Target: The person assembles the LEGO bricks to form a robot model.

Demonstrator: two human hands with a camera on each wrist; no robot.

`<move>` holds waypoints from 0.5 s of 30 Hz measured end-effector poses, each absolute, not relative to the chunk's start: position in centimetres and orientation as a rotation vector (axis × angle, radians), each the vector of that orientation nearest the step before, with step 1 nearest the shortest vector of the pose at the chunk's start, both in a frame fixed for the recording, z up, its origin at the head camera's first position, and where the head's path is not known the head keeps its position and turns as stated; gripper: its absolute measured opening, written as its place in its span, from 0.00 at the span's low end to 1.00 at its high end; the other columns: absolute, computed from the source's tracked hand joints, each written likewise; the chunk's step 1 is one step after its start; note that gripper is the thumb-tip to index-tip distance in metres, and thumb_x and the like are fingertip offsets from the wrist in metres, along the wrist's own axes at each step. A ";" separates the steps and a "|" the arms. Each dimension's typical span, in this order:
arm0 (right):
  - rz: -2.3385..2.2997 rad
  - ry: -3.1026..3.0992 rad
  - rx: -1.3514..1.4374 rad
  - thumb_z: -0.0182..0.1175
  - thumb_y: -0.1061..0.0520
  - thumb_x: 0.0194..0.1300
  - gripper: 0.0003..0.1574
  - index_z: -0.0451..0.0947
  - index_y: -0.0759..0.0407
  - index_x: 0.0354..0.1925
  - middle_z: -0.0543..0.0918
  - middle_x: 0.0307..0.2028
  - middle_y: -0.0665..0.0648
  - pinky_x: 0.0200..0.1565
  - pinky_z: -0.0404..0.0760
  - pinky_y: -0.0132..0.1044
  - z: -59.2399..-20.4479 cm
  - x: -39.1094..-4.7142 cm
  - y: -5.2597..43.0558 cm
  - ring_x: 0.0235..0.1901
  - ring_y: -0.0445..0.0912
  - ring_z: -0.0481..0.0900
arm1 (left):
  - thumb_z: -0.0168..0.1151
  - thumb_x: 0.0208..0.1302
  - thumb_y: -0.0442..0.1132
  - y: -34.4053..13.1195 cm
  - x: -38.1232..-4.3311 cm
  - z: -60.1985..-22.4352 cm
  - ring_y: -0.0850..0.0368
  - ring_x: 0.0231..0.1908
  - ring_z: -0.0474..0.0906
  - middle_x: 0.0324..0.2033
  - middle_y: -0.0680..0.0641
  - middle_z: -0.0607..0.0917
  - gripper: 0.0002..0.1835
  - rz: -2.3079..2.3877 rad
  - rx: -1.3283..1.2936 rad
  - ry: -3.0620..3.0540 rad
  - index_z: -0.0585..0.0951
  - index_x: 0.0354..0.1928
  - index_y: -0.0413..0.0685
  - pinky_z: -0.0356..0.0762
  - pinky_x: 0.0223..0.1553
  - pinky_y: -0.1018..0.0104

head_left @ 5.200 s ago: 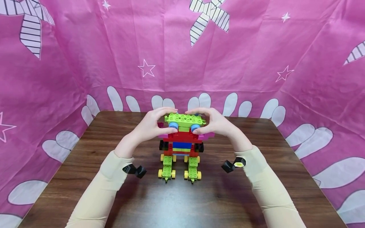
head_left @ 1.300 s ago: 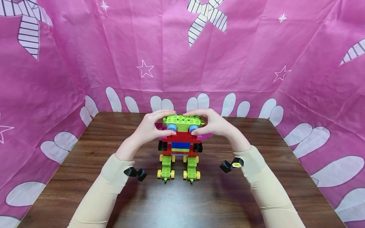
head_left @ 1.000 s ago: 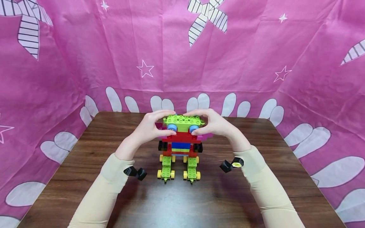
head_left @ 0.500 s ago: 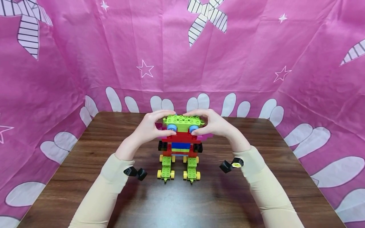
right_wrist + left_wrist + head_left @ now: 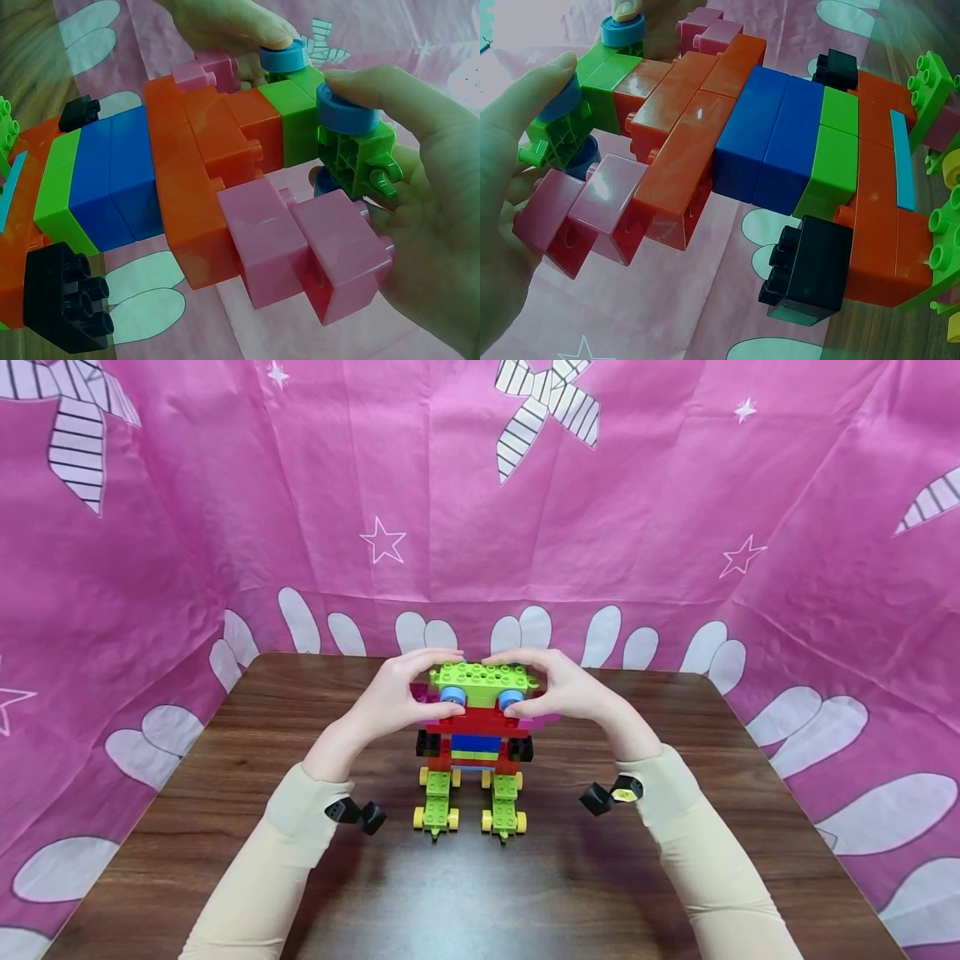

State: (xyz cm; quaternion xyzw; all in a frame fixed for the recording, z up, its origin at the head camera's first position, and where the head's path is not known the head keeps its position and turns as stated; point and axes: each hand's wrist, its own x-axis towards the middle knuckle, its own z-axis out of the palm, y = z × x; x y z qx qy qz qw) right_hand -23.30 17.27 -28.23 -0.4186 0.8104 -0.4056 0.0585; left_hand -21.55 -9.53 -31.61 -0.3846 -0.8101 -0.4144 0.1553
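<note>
A robot-like figure of toy building bricks stands upright on the table in the head view. Its top is a green wheeled base brick (image 5: pixel 483 676) with blue wheels (image 5: pixel 452 696). My left hand (image 5: pixel 386 693) grips that brick's left end, thumb on the near wheel and fingers behind. On the other end, my right hand (image 5: pixel 564 687) holds it the same way; the right wrist view shows the thumb on a blue wheel (image 5: pixel 346 109). Below are red bricks (image 5: pixel 483 721), pink arm bricks (image 5: pixel 609 204) and blue bricks (image 5: pixel 769 135). The far fingertips are partly hidden.
Two green wheeled feet (image 5: pixel 438 810) with yellow wheels rest on the brown wooden table (image 5: pixel 300 893). Black bricks (image 5: pixel 810 270) jut from both sides of the figure. A pink patterned cloth (image 5: pixel 637 510) surrounds the table's back and sides.
</note>
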 end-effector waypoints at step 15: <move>-1.330 2.359 -1.379 0.71 0.62 0.53 0.45 0.66 0.58 0.67 0.71 0.66 0.56 0.63 0.70 0.49 -28.0 -23.2 17.8 0.65 0.49 0.67 | 0.77 0.47 0.36 -10.3 -21.3 -30.9 0.50 0.58 0.75 0.58 0.42 0.79 0.35 -1.165 -1.130 -2.257 0.76 0.60 0.41 0.74 0.58 0.51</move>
